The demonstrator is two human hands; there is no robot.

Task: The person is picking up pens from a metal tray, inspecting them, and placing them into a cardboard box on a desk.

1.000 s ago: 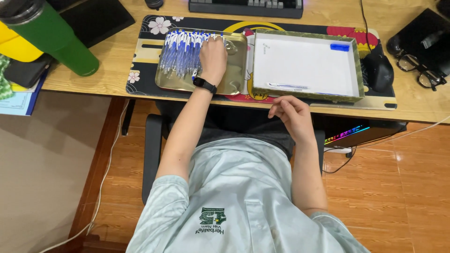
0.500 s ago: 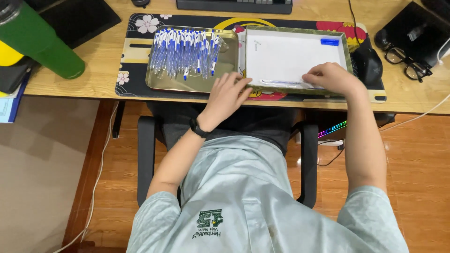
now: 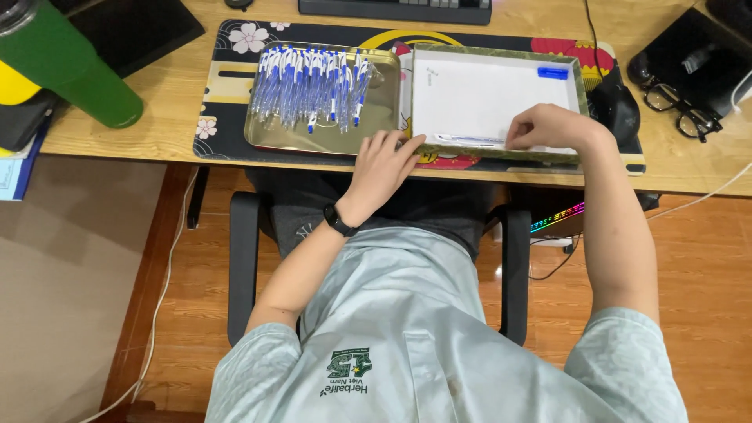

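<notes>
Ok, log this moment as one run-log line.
left hand: at white box near edge | right hand: on pen in box | blue pens: in metal tray

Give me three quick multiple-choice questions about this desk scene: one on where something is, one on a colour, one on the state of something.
1. Where does the pile of pens lie?
A. In the metal tray
B. On the keyboard
C. On the floor

2. What colour is the tall bottle at the desk's far left?
A. Red
B. Green
C. White

3. What is the right hand doing?
A. Hanging at the person's side
B. Holding the glasses
C. Resting at the near edge of the white-lined box

Answers: 1 A, the blue-and-white pens are heaped inside the tray. 2 B, the bottle's body is plainly green. 3 C, the fingers lie on the box's near inner edge, while the glasses sit untouched further right.
</notes>
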